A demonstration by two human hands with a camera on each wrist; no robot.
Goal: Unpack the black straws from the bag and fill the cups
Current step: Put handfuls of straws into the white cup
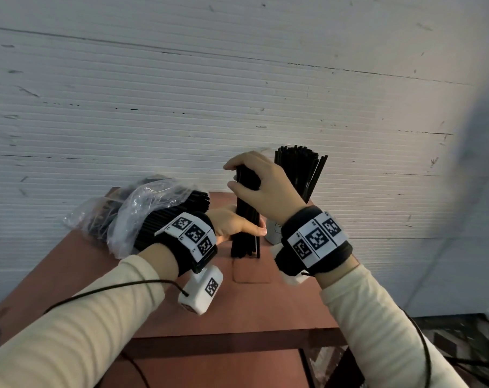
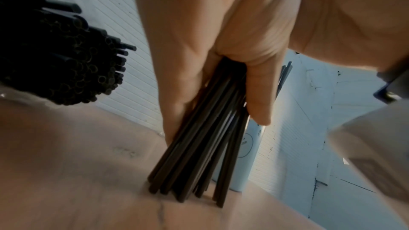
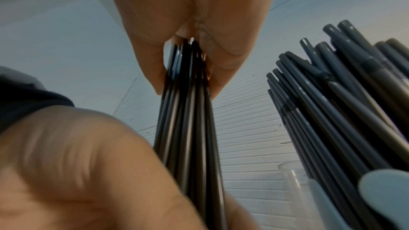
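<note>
Straw bundle [image 1: 246, 217] stands upright, bottom ends on the table [image 1: 237, 303]. Right hand [image 1: 265, 189] grasps it near the top, left hand [image 1: 232, 224] grasps it lower down. Bag [image 1: 142, 208] with more straws lies at the table's back left. Cup [image 1: 275, 231] with straws just right of the bundle.

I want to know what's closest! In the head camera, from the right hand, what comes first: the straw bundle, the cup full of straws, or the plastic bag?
1. Straw bundle: gripped by the right hand.
2. Cup full of straws: just right, behind.
3. Plastic bag: far left on the table.
</note>
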